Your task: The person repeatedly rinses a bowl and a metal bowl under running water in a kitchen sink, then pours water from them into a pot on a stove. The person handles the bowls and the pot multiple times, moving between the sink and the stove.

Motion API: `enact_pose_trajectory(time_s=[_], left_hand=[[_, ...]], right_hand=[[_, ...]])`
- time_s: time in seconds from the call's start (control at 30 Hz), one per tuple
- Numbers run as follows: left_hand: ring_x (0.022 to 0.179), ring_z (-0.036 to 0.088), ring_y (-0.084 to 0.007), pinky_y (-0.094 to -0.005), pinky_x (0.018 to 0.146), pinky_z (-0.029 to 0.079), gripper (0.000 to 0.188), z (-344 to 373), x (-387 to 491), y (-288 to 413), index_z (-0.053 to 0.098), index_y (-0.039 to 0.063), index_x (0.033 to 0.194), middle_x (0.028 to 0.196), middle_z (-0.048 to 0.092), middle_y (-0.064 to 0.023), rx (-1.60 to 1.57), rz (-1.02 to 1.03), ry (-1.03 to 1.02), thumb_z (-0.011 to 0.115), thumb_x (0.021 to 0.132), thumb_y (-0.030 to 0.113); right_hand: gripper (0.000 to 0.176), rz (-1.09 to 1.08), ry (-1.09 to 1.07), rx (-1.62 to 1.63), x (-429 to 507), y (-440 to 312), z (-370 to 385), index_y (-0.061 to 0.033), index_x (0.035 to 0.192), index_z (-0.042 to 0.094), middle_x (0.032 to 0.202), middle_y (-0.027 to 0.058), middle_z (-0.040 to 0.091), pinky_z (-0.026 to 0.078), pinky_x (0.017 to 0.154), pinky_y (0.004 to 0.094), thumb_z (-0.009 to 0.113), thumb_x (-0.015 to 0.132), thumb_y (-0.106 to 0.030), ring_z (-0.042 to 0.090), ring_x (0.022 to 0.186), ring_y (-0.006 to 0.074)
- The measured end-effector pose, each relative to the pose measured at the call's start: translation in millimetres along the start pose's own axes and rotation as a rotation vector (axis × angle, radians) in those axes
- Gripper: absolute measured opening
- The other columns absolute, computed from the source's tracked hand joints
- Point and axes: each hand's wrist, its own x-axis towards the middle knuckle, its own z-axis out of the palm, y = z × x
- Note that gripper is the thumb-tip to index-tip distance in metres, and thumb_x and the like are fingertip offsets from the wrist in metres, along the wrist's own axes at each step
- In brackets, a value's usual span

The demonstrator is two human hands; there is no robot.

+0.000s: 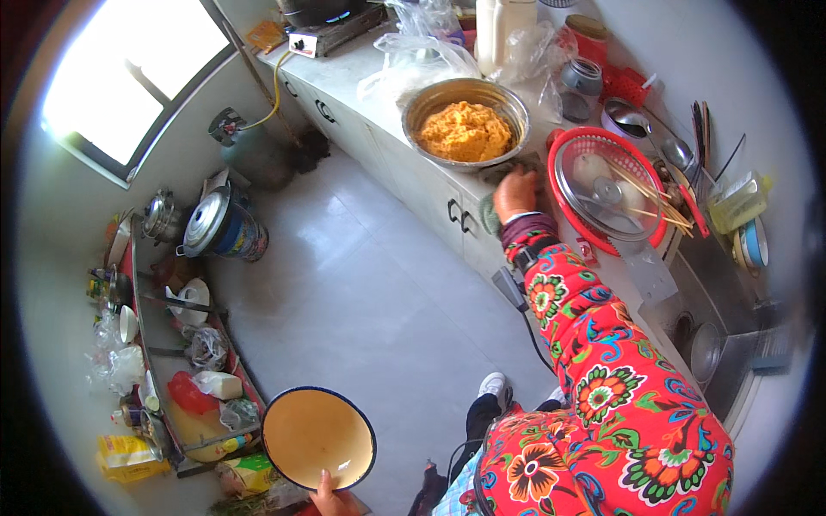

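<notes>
My left hand (332, 500) holds a cream enamel basin (316, 438) with a dark rim, its thumb over the near edge. The basin hangs above the floor and its inside looks bare. On the counter's front edge my right hand (516, 193) is closed over a grey-green cloth (490, 216), partly hidden under the fingers. Just beyond that hand stands a steel bowl (413, 132) of orange mash or dough (464, 132). To the hand's right is a red plastic colander (556, 193) with a glass lid (581, 193) on top and pale pieces beneath.
Wooden chopsticks (671, 216) and a cleaver (645, 274) lie by the colander, near the sink (684, 348). A gas stove (348, 29) burns at the far end, fed from a gas cylinder (255, 155). A low rack (219, 322) with bags and dishes lines the left wall.
</notes>
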Motion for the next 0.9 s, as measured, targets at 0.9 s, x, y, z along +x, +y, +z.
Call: enact_pose_trajectory(time_s=[0.9], left_hand=[[0.08,0.058,-0.0229,-0.0339,0.074,0.045,0.023,224.1,-47.9,-16.4,0.054,0.0,0.103,0.091,0.059,-0.0156,0.716,0.881,-1.064,0.049,0.087,0.015]], right_hand=[[0.03,-0.106,-0.104,0.436,-189.2,179.6,-521.6,-0.0038,0.096,0.057,0.088,0.008,0.061,0.044,0.075,0.0277,0.057,0.066,-0.002,0.057,0.084,0.0154]])
